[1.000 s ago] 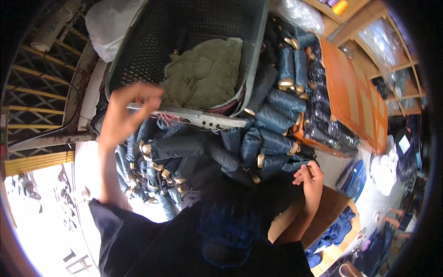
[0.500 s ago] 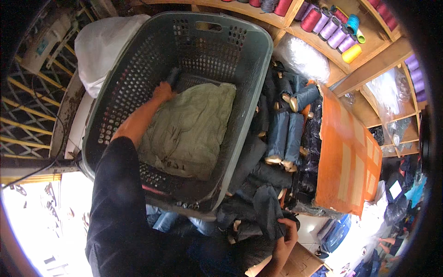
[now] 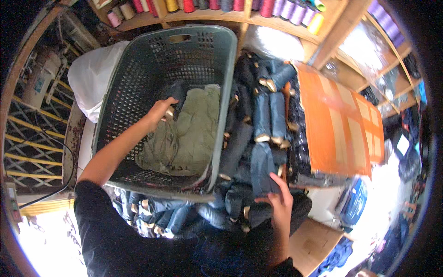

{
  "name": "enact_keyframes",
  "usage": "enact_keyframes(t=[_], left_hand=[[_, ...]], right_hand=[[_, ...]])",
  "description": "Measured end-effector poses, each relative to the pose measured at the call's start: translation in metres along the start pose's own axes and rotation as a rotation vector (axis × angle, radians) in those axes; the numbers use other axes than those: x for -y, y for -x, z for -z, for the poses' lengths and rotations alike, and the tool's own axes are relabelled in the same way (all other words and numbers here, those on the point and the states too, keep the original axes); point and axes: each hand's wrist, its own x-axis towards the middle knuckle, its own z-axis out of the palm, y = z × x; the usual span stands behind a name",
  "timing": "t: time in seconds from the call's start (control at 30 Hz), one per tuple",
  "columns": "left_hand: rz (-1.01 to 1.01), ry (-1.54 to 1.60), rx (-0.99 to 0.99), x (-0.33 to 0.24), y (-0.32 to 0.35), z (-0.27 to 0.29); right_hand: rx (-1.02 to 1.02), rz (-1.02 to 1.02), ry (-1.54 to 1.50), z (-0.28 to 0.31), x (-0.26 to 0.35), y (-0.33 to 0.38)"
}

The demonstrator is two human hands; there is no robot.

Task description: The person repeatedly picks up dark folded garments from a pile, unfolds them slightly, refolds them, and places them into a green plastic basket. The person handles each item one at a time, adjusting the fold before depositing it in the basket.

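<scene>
A tall dark green plastic basket (image 3: 227, 92) with perforated walls stands in front of me. Folded olive-green cloth (image 3: 198, 134) lies in its bottom. My left hand (image 3: 161, 111) is inside the basket, fingers wrapped around a dark denim roll (image 3: 177, 92) with a pale end, above the far left part of the cloth. Outside the basket on the right, my right hand (image 3: 280, 199) grips the near end of another dark blue denim roll (image 3: 262, 164) between thumb and fingers.
Stacked denim rolls (image 3: 268, 115) fill the space between basket and an orange taped carton (image 3: 330, 124). More rolls (image 3: 177, 219) lie below the basket's near edge. Thread spools (image 3: 189, 5) stand on wooden shelves behind. A white sack (image 3: 94, 78) sits left, beside a metal lattice gate (image 3: 34, 134).
My left hand has drawn back toward me and up with the dark denim roll. My right hand has moved farther forward, still at a roll. The view has shifted and turned slightly.
</scene>
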Motion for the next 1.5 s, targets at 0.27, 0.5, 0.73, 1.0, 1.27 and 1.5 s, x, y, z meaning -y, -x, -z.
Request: enact_keyframes(t=[0.27,0.5,0.73,1.0,1.27,1.5], left_hand=[[-0.437,0.051,0.319,-0.015,0.287,-0.08],[-0.895,-0.165,0.602,0.05,0.336,-0.201],[-1.31,-0.491,-0.077,0.053,0.334,-0.207],[-0.951,-0.111,-0.168,0.086,0.308,-0.221],[-1.146,-0.09,-0.273,0.097,0.295,-0.24],[-1.094,-0.029,-0.311,0.097,0.298,-0.243]], right_hand=[[0.313,0.089,-0.205,-0.01,-0.015,0.031],[0.393,-0.097,-0.756,0.03,-0.019,0.075],[0.33,-0.167,-0.683,0.046,-0.046,0.101],[0.543,-0.05,-0.559,0.051,-0.027,0.111],[0.525,-0.218,-0.287,0.043,-0.025,0.117],[0.328,-0.072,-0.04,0.041,-0.041,0.108]])
